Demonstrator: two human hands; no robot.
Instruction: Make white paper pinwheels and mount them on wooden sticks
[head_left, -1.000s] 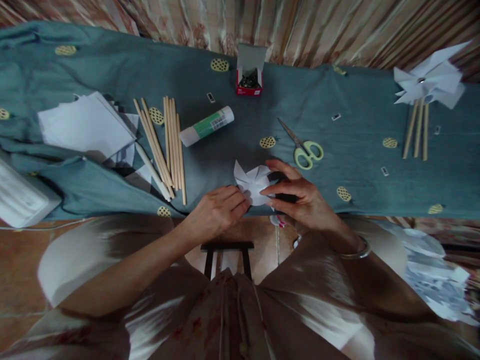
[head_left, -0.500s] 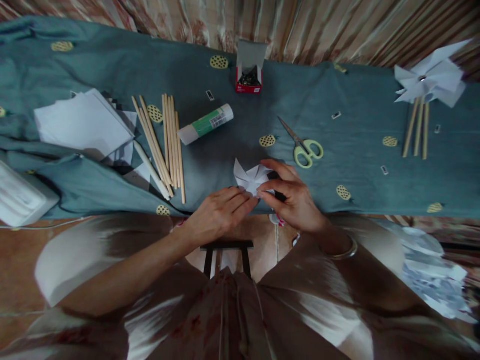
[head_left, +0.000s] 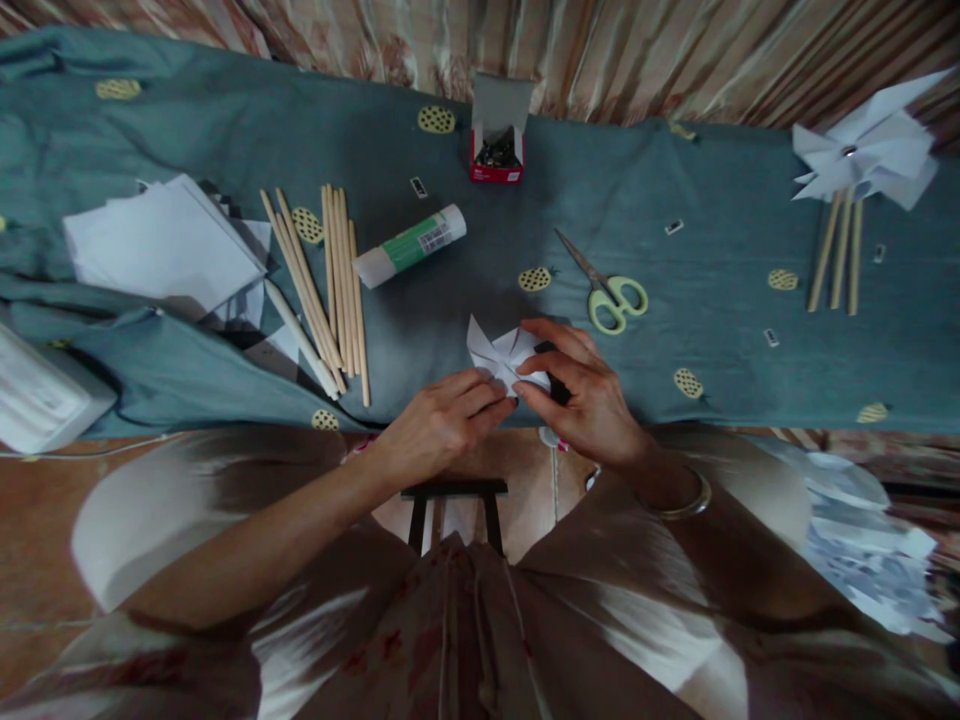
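A white paper pinwheel (head_left: pixel 501 352) is held between my two hands at the near edge of the cloth-covered table. My left hand (head_left: pixel 444 415) is closed on its lower left side, fingers pressed together at the paper. My right hand (head_left: pixel 581 390) grips the right side, thumb and fingers pinching near the middle of the folds. Fingers cover part of the pinwheel's lower edge. Green-handled scissors (head_left: pixel 616 303) lie just beyond my right hand, their blades pointing up and left. Further off, a glue stick (head_left: pixel 411 247) with a green label rests on its side.
Wooden sticks (head_left: pixel 341 275) lie left of the glue stick, beside stacked white paper (head_left: pixel 161 245). An open red box (head_left: pixel 496 168) of small dark metal pieces stands at the back. Finished pinwheels (head_left: pixel 862 150) on sticks lie far right. A white object (head_left: pixel 45 385) sits at the left edge.
My right fingers have shifted slightly on the pinwheel, with the index finger pressing nearer its middle. My left hand stays nearly in place. The view has moved a little.
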